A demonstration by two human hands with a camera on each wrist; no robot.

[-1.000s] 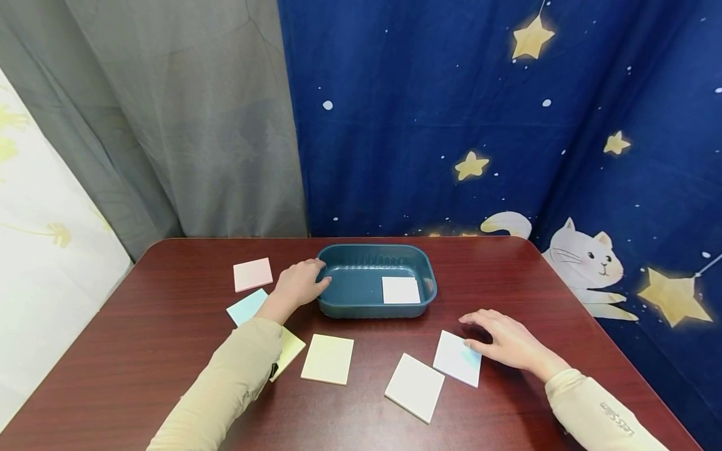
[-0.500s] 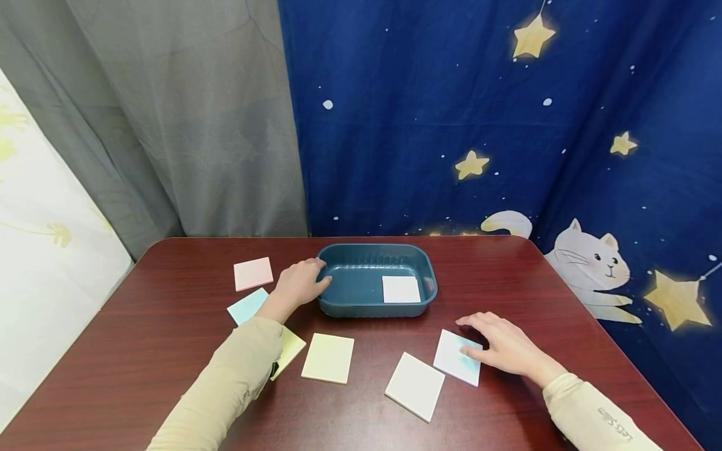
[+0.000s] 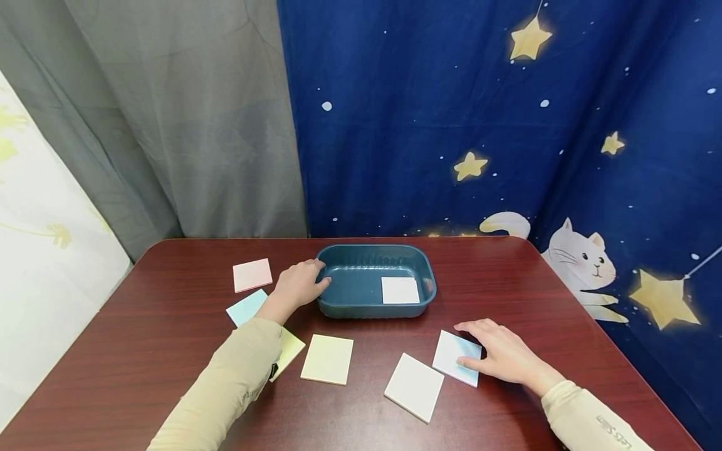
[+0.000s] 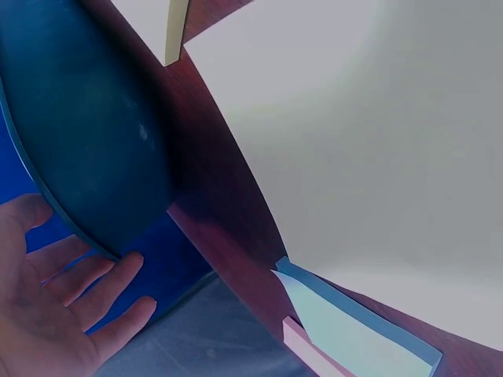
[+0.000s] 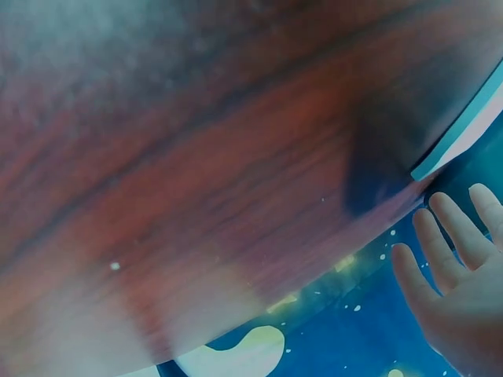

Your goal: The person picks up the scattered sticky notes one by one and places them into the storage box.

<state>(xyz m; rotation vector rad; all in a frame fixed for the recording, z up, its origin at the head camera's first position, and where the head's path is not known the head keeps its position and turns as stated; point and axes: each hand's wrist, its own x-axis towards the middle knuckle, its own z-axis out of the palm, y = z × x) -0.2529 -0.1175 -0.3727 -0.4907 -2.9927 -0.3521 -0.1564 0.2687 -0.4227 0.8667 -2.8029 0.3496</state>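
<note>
My left hand holds the left end of a dark blue plastic basin, thumb over the rim and several fingers outside it in the left wrist view. Inside the basin, on its right, lies a white note pad. My right hand is spread over a pale bluish-white note pad; its thumb overlaps the pad and its fingers reach past the far right corner. In the right wrist view the fingers are extended beside that pad's edge.
Left of centre lie a pink pad, a light blue pad and a yellow pad partly under my left sleeve. A pale yellow pad and a white pad lie nearer me. Curtains hang behind the table.
My right hand has shifted slightly left, so its thumb overlaps more of the bluish-white pad. The left hand, the basin and the pads stay in place.
</note>
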